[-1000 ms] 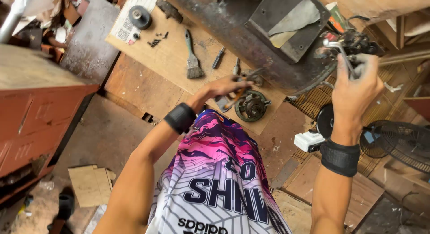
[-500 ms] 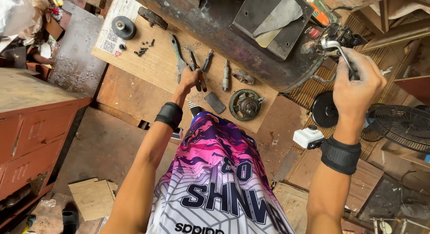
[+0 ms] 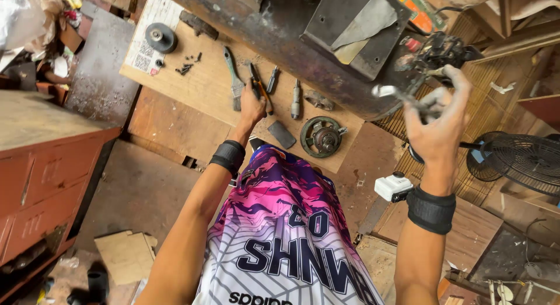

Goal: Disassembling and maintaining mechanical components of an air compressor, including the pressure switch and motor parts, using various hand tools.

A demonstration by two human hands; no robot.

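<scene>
My left hand (image 3: 252,108), with a black wrist band, reaches onto a wooden board (image 3: 192,92) and closes its fingers on the handle end of a dark and orange screwdriver (image 3: 258,83). A paintbrush (image 3: 234,82) lies just left of it, and two small metal tools (image 3: 296,99) lie to its right. My right hand (image 3: 438,130), also in a black wrist band, is raised and grips a silvery metal tool (image 3: 389,92) beside a dark mechanism (image 3: 437,51) on a big rusty metal body (image 3: 291,45).
A round spoked wheel (image 3: 322,137) and a flat grey block (image 3: 284,134) lie on the board near my body. A black disc (image 3: 160,37) and loose screws (image 3: 186,67) sit at its far left. A fan (image 3: 522,159), a small white device (image 3: 394,187) and a red cabinet (image 3: 35,182) stand around.
My left hand has moved away from the spoked wheel, leftward along the board to the screwdriver. My right hand stays raised with the metal tool. The view has shifted.
</scene>
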